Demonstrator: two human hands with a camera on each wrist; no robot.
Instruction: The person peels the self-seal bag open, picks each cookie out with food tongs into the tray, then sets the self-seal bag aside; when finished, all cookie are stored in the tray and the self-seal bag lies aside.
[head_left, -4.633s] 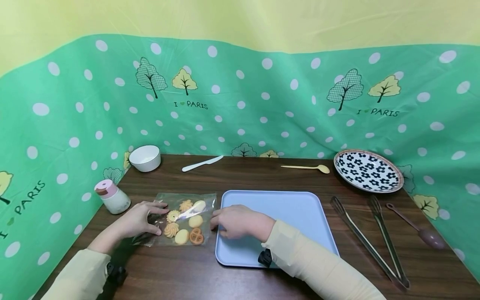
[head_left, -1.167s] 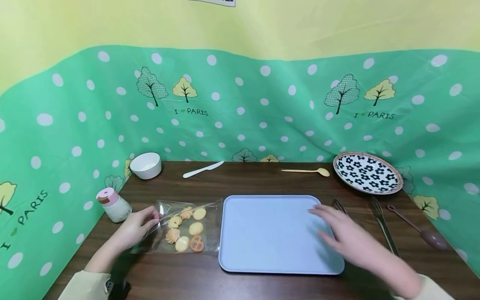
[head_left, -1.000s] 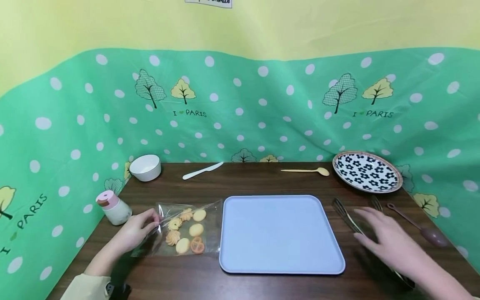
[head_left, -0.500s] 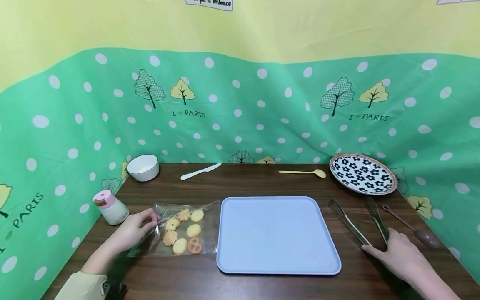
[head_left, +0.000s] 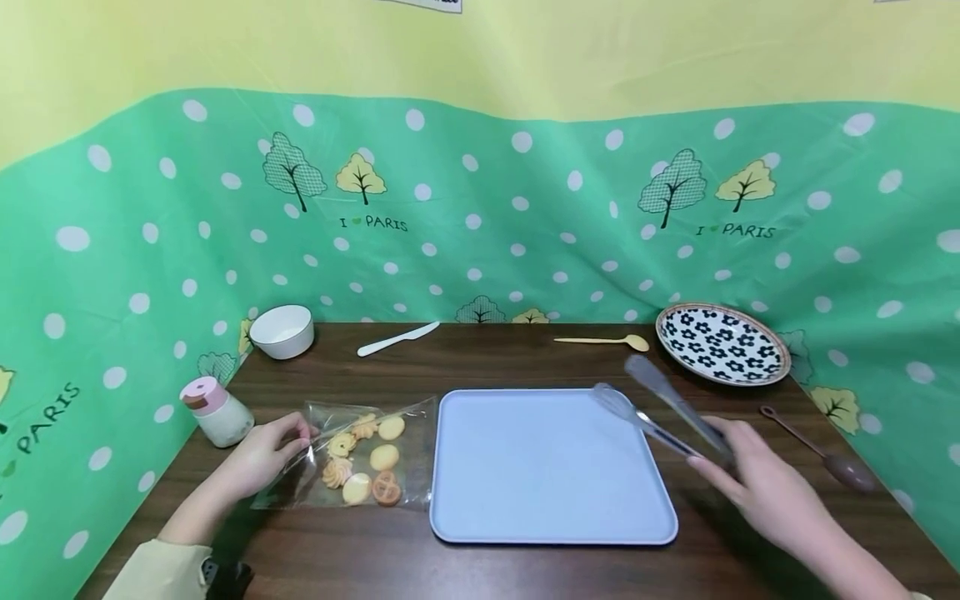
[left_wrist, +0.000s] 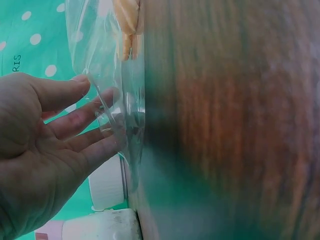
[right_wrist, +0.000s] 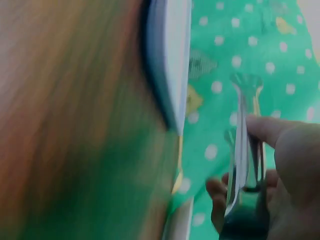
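My left hand [head_left: 262, 457] pinches the upper layer at the left end of a clear plastic bag [head_left: 303, 492], lifting its mouth a little, as the left wrist view shows with thumb and fingers at the film [left_wrist: 107, 95]. Inside lie several cookies [head_left: 384, 457], round, swirled and pretzel-shaped. In my right hand [head_left: 765, 479] is a pair of metal tongs [head_left: 678, 408], held by its arms off the table, tips spread apart over the right back corner of the blue tray [head_left: 555, 467]. In the right wrist view the thumb lies along one arm of the tongs [right_wrist: 242, 150].
Along the back stand a white bowl [head_left: 282, 332], a white knife [head_left: 397, 339], a yellow spoon [head_left: 603, 341] and a flower-patterned plate [head_left: 723, 343]. A pink-lidded jar [head_left: 217, 411] is just left of my left hand. A brown spoon [head_left: 821, 450] lies at far right.
My right hand left the bag's right side, crossed over the tray to the tongs, took hold of them and raised them leftward. My left hand shifted to pinch the bag's upper film.
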